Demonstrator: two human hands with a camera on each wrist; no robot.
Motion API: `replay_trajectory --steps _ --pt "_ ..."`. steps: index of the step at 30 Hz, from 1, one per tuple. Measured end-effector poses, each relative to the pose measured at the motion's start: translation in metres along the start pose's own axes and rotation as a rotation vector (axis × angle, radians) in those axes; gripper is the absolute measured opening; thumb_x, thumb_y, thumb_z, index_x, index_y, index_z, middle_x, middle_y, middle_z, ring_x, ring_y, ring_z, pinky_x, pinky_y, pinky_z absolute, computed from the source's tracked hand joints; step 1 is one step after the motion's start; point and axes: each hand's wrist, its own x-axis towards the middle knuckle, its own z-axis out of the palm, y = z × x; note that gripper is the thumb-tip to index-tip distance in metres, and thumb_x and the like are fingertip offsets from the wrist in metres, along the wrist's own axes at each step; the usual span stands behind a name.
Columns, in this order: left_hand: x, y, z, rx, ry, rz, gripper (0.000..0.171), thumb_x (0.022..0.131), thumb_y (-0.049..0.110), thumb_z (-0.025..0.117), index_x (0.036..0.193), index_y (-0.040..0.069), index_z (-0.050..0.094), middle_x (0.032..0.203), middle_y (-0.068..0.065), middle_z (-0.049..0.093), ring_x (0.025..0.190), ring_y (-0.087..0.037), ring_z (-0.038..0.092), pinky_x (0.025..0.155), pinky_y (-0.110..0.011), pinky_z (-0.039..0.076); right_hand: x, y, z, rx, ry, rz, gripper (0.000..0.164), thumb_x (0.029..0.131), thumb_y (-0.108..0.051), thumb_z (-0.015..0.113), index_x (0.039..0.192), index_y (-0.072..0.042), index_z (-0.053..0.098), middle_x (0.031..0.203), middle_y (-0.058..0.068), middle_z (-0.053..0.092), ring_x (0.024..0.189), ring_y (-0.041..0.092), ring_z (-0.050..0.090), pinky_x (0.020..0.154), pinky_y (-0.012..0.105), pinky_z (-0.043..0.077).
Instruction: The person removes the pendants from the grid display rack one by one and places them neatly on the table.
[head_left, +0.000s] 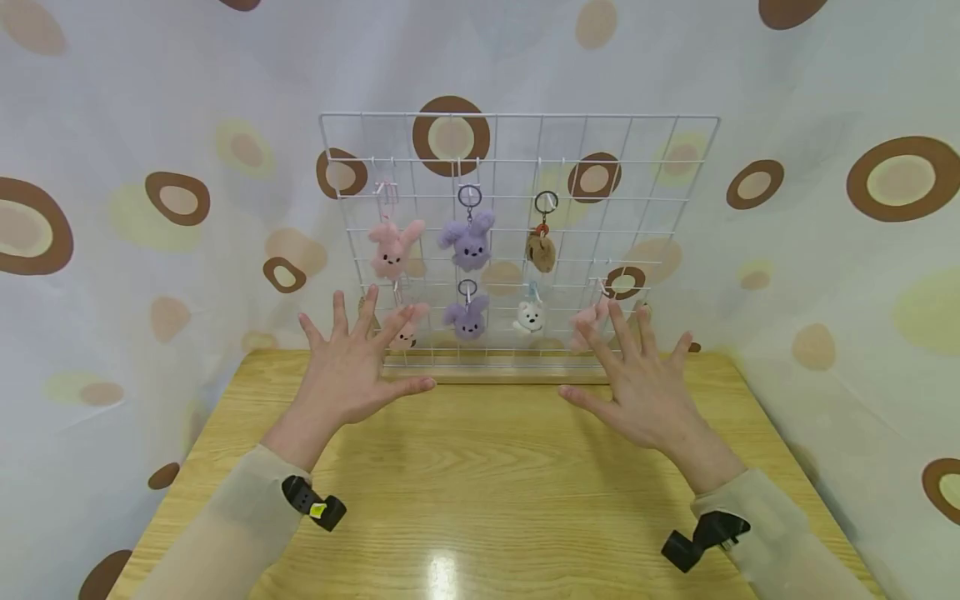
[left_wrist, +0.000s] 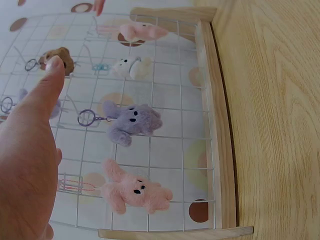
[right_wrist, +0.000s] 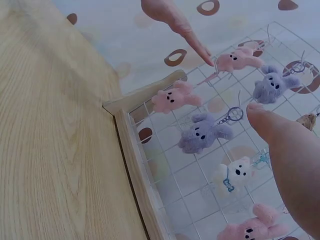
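Head view: left hand [head_left: 343,367], right hand [head_left: 647,393] spread; lower pink plushes [head_left: 406,337] partly hidden behind them.

Three pink plushes [head_left: 392,253], two purple plushes [head_left: 471,248], one brown plush [head_left: 541,252], one white plush [head_left: 530,317], one grid [head_left: 510,197]

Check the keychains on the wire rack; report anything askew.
The brown plush in the upper row looks twisted aside: the head view shows no clear face on it, while the white plush below faces outward.
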Motion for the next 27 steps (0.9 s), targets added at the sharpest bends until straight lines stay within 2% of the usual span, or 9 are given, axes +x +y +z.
replay_trajectory --steps 10,18,24,27 --pt "0.0 0.0001 -0.0002 0.006 -0.001 -0.004 0.114 0.073 0.107 0.027 0.169 0.046 0.011 0.176 -0.013 -0.001 0.154 -0.057 -0.008 0.103 -0.088 -0.016 -0.0012 -0.0002 -0.0037 0.002 -0.007 0.002 0.097 0.095 -0.079 0.054 0.171 -0.029 0.02 0.176 0.008 -0.011 0.158 0.047 -0.01 0.099 0.094 -0.007" --pt "0.0004 -0.0025 -0.0003 0.001 -0.001 -0.016 0.113 0.076 0.104 0.035 0.17 0.044 0.013 0.177 -0.014 0.002 0.154 -0.057 -0.005 0.103 -0.088 -0.016 -0.0002 0.0008 -0.0059 0.007 0.01 -0.008 0.098 0.096 -0.076 0.055 0.172 -0.03 0.014 0.177 0.011 -0.006 0.158 0.05 -0.002 0.1 0.095 -0.003" --pt "0.0 -0.0068 -0.0008 -0.009 -0.016 -0.043 0.118 0.073 0.106 0.031 0.17 0.041 0.016 0.177 -0.014 0.004 0.156 -0.054 0.005 0.106 -0.088 -0.013 0.0011 0.0016 -0.0083 0.022 0.026 -0.007 0.099 0.098 -0.072 0.056 0.172 -0.03 0.004 0.177 0.011 -0.003 0.158 0.049 0.005 0.104 0.093 0.004" --pt "0.001 -0.0093 -0.0016 -0.035 -0.001 -0.047 0.117 0.075 0.104 0.036 0.171 0.039 0.016 0.176 -0.014 0.008 0.157 -0.052 0.012 0.109 -0.087 -0.007 0.0027 0.0012 -0.0102 0.037 0.035 -0.006 0.099 0.099 -0.07 0.057 0.172 -0.029 0.004 0.177 0.01 0.001 0.159 0.048 0.008 0.107 0.091 0.007"
